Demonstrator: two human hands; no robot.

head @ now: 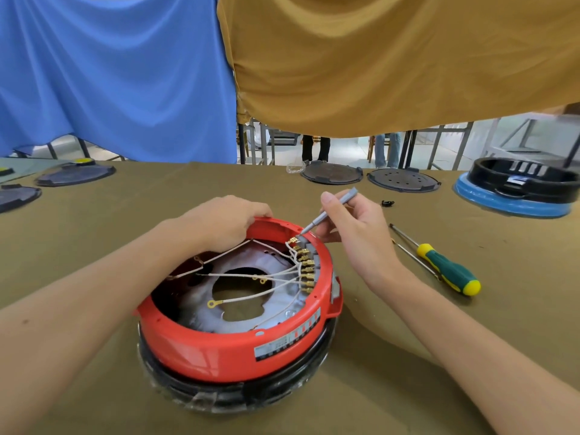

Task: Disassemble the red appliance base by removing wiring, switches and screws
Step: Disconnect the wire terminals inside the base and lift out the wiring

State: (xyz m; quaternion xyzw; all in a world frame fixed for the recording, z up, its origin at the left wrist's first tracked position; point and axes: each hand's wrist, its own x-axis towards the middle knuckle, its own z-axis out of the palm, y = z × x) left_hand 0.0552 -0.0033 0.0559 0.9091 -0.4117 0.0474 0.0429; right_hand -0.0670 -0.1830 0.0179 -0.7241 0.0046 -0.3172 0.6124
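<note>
The red appliance base sits upside down on a black ring in the middle of the table. White wires with brass terminals run to a grey switch block on its right inner wall. My left hand grips the far rim of the base. My right hand holds a thin grey screwdriver like a pen, its tip touching the top end of the switch block.
A green and yellow screwdriver and a thin metal rod lie right of the base. Black round covers sit at the far edge and on the left. A black base on a blue ring stands far right. Blue and mustard cloths hang above.
</note>
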